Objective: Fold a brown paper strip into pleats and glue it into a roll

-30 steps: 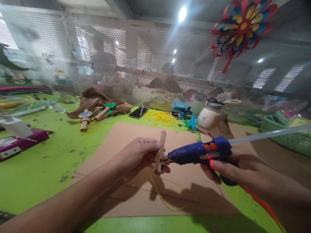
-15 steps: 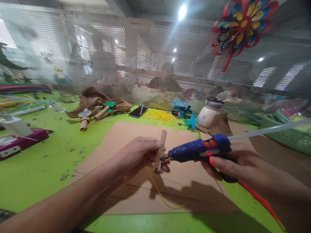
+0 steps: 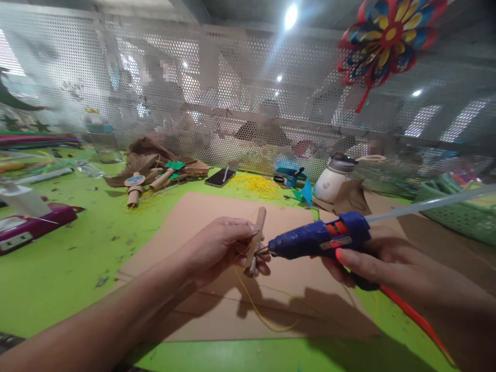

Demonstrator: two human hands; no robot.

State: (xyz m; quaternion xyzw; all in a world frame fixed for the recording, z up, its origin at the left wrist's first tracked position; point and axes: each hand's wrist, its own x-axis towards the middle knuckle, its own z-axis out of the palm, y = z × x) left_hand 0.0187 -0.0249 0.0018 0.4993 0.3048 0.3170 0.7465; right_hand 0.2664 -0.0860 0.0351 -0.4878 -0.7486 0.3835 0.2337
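Observation:
My left hand (image 3: 228, 245) pinches a small rolled brown paper tube (image 3: 257, 240) near the middle of the view, tilted almost upright. A thin yellow string (image 3: 256, 310) hangs below this hand and curls over the brown paper. My right hand (image 3: 372, 261) is wrapped round the handle of a blue hot glue gun (image 3: 310, 240), whose metal nozzle meets the tube's lower part. From the back of the gun a long clear glue stick (image 3: 426, 205) sticks out. Sheets of brown kraft paper (image 3: 205, 217) lie flat under both hands.
On the green table (image 3: 70, 279) stand a purple power strip (image 3: 58, 222) at left and a white bottle (image 3: 333, 178) at back right. Behind the paper lie brown paper figures (image 3: 135, 181), a phone (image 3: 220, 176) and yellow string shreds (image 3: 256, 185). A green basket (image 3: 453, 212) sits far right.
Almost nothing differs. Both hands, the paper tube and the glue gun hold nearly the same places, with the nozzle still against the tube.

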